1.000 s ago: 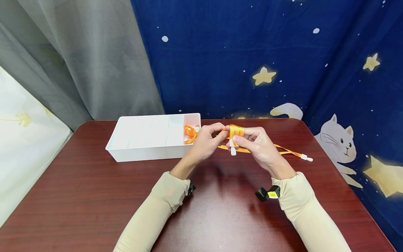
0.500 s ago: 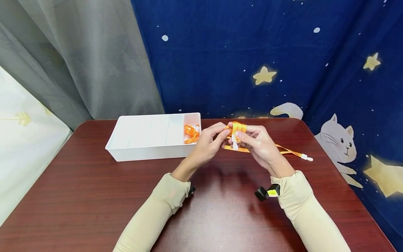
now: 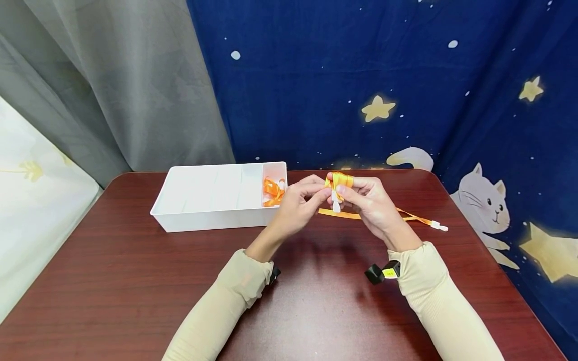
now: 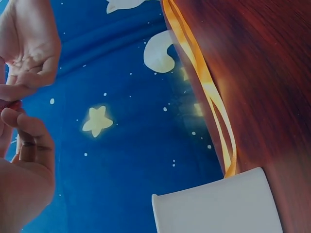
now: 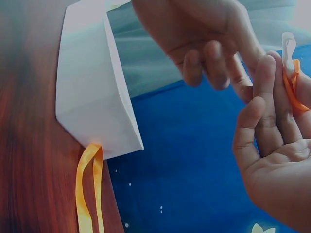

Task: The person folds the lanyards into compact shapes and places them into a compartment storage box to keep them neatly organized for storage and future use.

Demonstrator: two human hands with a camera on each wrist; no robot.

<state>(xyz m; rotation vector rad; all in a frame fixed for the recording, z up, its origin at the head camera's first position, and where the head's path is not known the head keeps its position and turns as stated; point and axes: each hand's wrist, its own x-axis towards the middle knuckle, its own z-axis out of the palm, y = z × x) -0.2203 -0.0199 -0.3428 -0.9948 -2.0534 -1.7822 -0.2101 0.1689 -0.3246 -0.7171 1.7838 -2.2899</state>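
Observation:
An orange lanyard [image 3: 343, 180] is wound in a flat coil around the fingers of my right hand [image 3: 370, 205]. My right thumb presses on the coil near its white clip [image 3: 335, 200], which hangs downward. My left hand [image 3: 298, 203] pinches at the coil's left edge with thumb and fingers. In the right wrist view, the clip [image 5: 288, 43] and a bit of orange strap [image 5: 291, 92] show beside my right fingers. The left wrist view has both hands at its left edge, the coil mostly hidden there.
A white divided box [image 3: 217, 219] stands at the back left of the dark red table [image 3: 135, 281]. Its right compartment holds an orange lanyard [image 3: 272, 189]. Behind my hands, another orange lanyard [image 3: 340, 213] lies on the table, its white clip [image 3: 439, 226] pointing right.
The coil and its clip have risen slightly, and the clip hangs less low. My left fingers have moved a little right, close against the coil. Box and table lanyard stay put.

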